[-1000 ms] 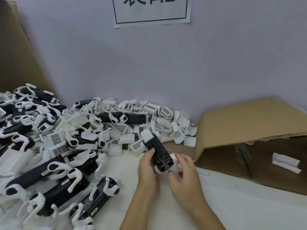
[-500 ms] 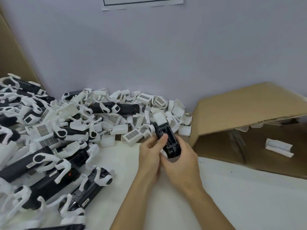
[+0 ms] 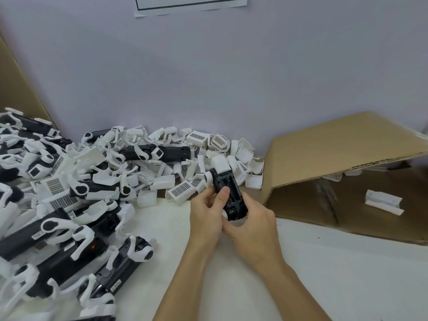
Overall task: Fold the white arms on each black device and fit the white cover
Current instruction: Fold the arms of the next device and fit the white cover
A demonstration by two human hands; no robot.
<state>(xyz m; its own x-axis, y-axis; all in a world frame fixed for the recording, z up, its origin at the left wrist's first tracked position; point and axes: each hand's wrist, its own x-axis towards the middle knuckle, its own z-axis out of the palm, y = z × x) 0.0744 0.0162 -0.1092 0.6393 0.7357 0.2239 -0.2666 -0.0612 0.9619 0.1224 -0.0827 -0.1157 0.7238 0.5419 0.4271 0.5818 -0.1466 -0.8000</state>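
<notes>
1. The desk is white and stands against a pale wall; it carries the whole job, probably so parts stay within reach.
2. A cardboard box lies on its side at the right, mouth toward the person, with a white piece inside. It looks like the place for finished units.
3. A heap of black devices with white arms spread out fills the left, and loose white covers lie along the wall, apparently the stock to be worked.
4. The right hand cups the near end of one black device from below, fingers curled round it, seemingly to steady it.
5. The left hand grips its side, thumb pressed on the top face, seemingly to hold the arms in.
6. That device sits just above the desk, between both hands, pointing away. It is slim and dark, arms seemingly tucked, with a white cover on its far end.
</notes>
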